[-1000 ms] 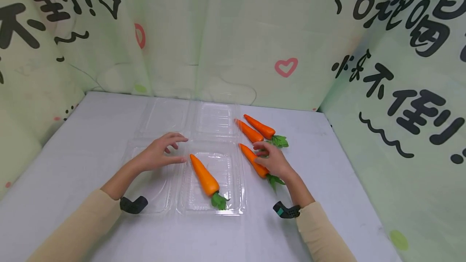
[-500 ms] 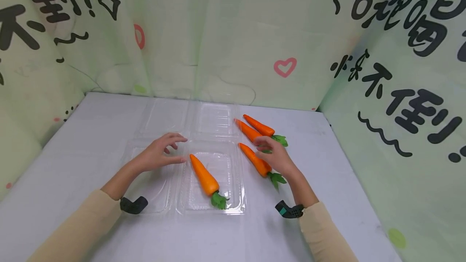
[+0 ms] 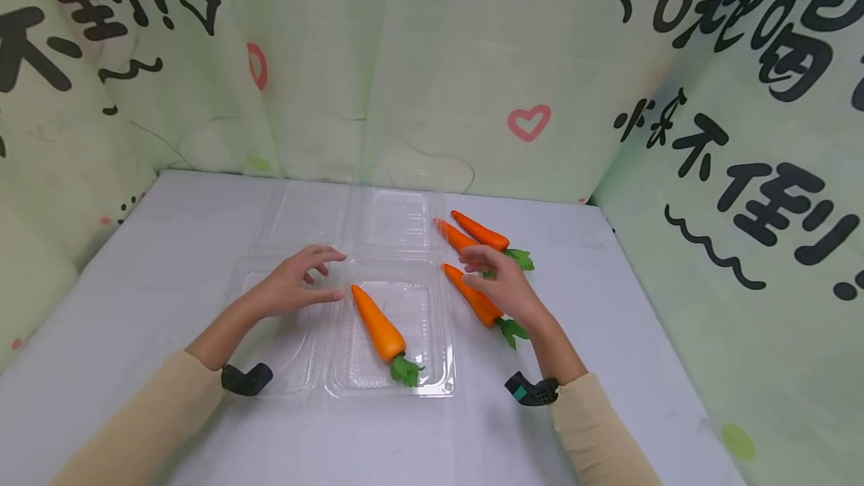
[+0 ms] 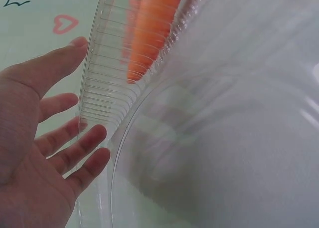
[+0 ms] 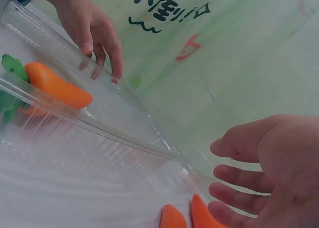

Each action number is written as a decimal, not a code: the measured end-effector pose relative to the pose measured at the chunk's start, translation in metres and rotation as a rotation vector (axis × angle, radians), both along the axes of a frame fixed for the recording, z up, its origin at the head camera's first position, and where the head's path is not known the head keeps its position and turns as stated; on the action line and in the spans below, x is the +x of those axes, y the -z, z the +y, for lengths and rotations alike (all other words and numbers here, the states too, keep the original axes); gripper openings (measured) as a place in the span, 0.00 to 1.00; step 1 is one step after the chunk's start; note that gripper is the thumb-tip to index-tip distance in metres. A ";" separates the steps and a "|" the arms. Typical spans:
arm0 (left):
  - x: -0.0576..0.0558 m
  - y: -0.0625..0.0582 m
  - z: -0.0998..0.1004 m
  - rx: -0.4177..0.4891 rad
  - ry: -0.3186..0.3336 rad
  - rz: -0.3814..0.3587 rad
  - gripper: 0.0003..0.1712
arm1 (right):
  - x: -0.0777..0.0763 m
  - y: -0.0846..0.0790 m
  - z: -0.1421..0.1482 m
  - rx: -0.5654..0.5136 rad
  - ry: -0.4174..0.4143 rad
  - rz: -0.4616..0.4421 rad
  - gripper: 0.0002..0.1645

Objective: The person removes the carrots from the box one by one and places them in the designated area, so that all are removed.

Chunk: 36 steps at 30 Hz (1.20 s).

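Note:
A toy-like orange carrot point(image 3: 379, 327) with green leaves lies slantwise in a clear plastic clamshell container point(image 3: 439, 388), whose lid point(image 3: 405, 220) is folded back. My left hand point(image 3: 290, 285) is at the container's left side, fingers apart, holding nothing; the left wrist view shows its fingertips point(image 4: 97, 134) at the clear wall, though contact is unclear. My right hand point(image 3: 506, 283) hovers with loosely bent fingers over the carrots on the right, its palm empty in the right wrist view. It partly covers the nearest carrot point(image 3: 466, 292) and a middle carrot point(image 3: 454, 237).
A further carrot point(image 3: 481, 231) lies at the back right of the white table point(image 3: 574, 306). Left of the filled container is a second clear open container point(image 3: 283, 366). Printed curtains point(image 3: 439, 58) close off the back and sides.
My right hand has lifted slightly away from the nearest carrot, up and back toward the middle one. That carrot has shifted a little. The left hand has stayed nearly still.

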<state>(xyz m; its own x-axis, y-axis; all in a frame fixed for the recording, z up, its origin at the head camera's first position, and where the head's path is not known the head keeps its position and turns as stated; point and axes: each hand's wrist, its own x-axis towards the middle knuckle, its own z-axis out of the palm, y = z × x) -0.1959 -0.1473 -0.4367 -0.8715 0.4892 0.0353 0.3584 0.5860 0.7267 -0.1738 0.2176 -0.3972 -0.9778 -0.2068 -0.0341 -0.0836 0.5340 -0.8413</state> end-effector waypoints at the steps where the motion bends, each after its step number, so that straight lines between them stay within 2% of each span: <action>1: 0.000 0.000 0.000 0.002 0.001 0.003 0.38 | 0.000 0.000 0.000 -0.003 -0.002 0.008 0.23; 6: 0.000 -0.003 0.001 -0.004 0.001 0.004 0.39 | 0.000 -0.003 -0.003 -0.014 -0.026 0.031 0.22; 12: 0.000 -0.005 0.003 -0.017 -0.013 0.003 0.39 | 0.001 -0.003 -0.007 -0.037 -0.051 0.011 0.23; 19: 0.000 -0.004 0.006 -0.019 -0.008 0.002 0.38 | -0.001 -0.003 -0.010 -0.027 -0.044 0.011 0.23; 27: -0.001 -0.004 0.007 -0.022 -0.010 0.006 0.38 | -0.001 -0.005 -0.015 -0.056 -0.082 0.046 0.24; 36: 0.000 -0.004 0.008 -0.022 -0.014 0.002 0.38 | 0.003 -0.006 -0.024 -0.076 -0.095 0.003 0.25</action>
